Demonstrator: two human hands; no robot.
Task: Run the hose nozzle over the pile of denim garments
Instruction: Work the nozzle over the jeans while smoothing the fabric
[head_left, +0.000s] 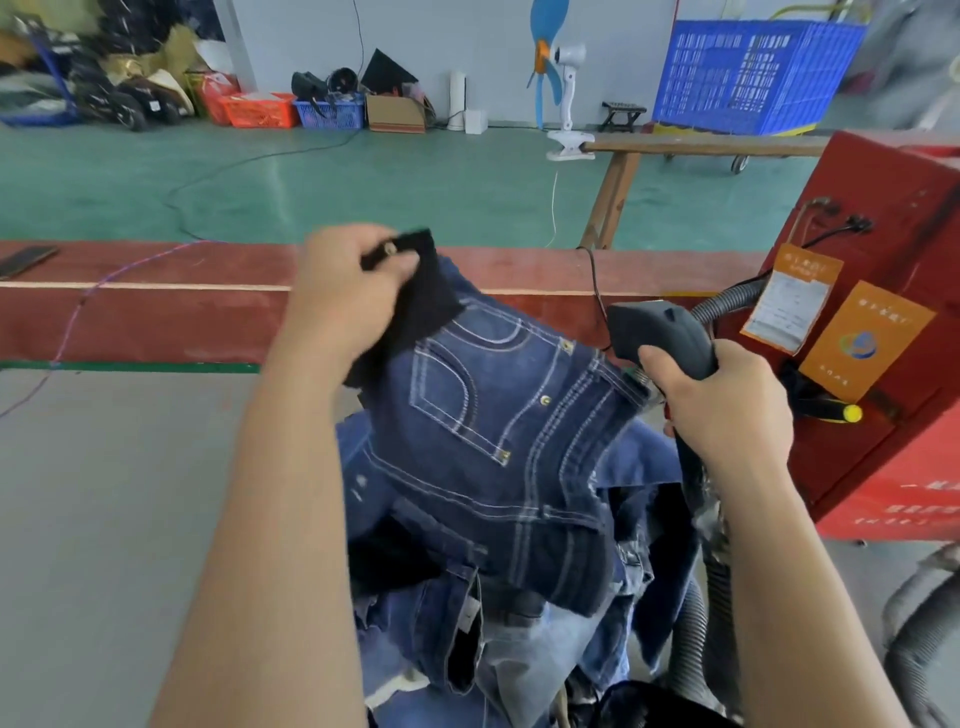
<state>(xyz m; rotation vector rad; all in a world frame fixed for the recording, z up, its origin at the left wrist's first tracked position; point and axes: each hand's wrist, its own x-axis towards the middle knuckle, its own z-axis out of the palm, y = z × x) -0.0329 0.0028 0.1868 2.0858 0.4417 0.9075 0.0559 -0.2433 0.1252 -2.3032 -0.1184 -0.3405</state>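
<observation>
My left hand (349, 291) pinches the waistband of a dark blue pair of jeans (498, 441) and lifts it above the pile of denim garments (519, 639) on the grey table. The front pocket and white stitching of the jeans face me. My right hand (727, 410) grips the black hose nozzle (657, 332) just to the right of the lifted jeans, its tip pointing left toward the fabric. A grey corrugated hose (727, 304) runs from the nozzle to the red machine (883, 332).
The red machine with orange tags stands close on the right. A second ribbed hose (696, 644) hangs beside the pile. The grey table (130, 519) spreads to the left, with a red bench edge behind it. A phone (26, 260) lies far left. Blue crate and fan stand at the back.
</observation>
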